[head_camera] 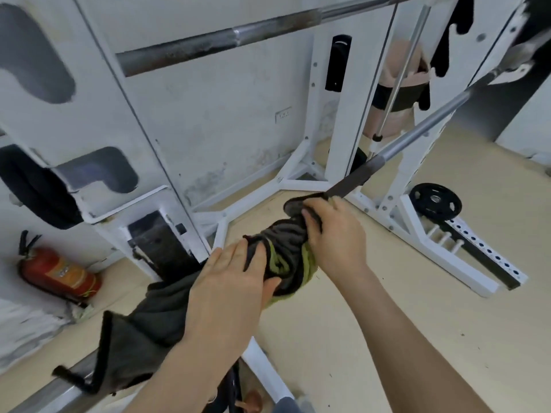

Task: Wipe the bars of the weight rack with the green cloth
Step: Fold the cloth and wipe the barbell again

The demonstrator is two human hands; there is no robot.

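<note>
A dirty green cloth, dark grey on the outside, is bunched around a steel barbell that runs from the lower left to the upper right. My right hand grips the upper end of the bunched cloth on the bar. My left hand holds the cloth lower down, fingers wrapped over it. A loose tail of cloth hangs over the bar toward the lower left. A second, higher bar of the white rack crosses the top of the view.
White rack uprights and base struts stand against the wall. A black weight plate leans on the right base. A red fire extinguisher lies at the left wall. Tan floor lies at right.
</note>
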